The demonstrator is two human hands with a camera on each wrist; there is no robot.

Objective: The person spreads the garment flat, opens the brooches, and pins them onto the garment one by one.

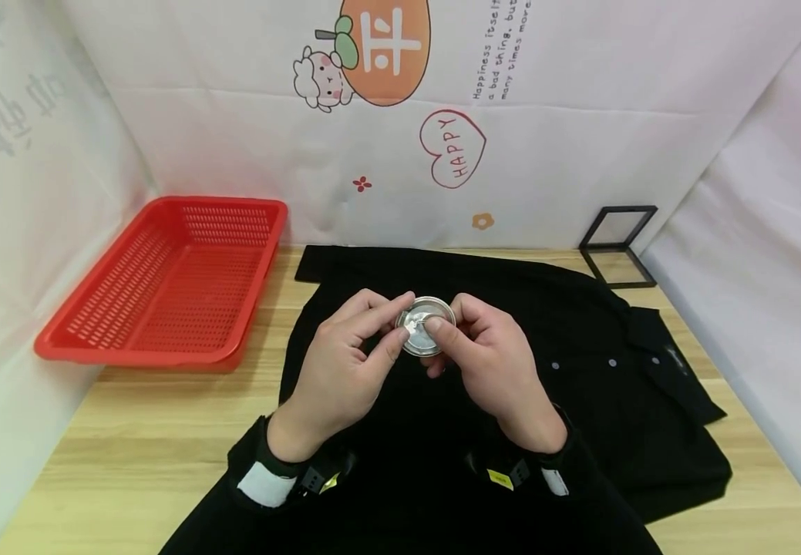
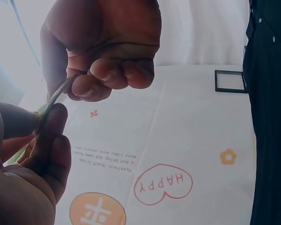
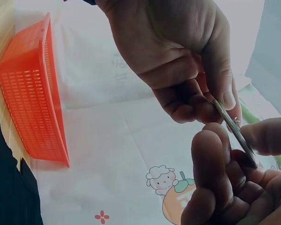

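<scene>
Both hands hold a small round silver metal disc with a raised rim (image 1: 422, 339) above a black buttoned garment (image 1: 580, 401). My left hand (image 1: 341, 358) pinches the disc's left edge, with the thumb at the front and a finger along the top. From the other side my right hand (image 1: 500, 354) grips it, thumb pressed on the face and fingers behind. A thin small piece shows near the disc's centre by the right thumb; its kind is unclear. Edge-on, the disc (image 2: 54, 103) appears between the fingers in the left wrist view, and the disc (image 3: 234, 129) likewise in the right wrist view.
On the left of the wooden table (image 1: 136, 439) stands a red perforated plastic basket (image 1: 164, 358). A black folding frame (image 1: 618, 247) is at the back right, by the wall. White printed sheets (image 1: 567, 154) enclose the table at the back and sides.
</scene>
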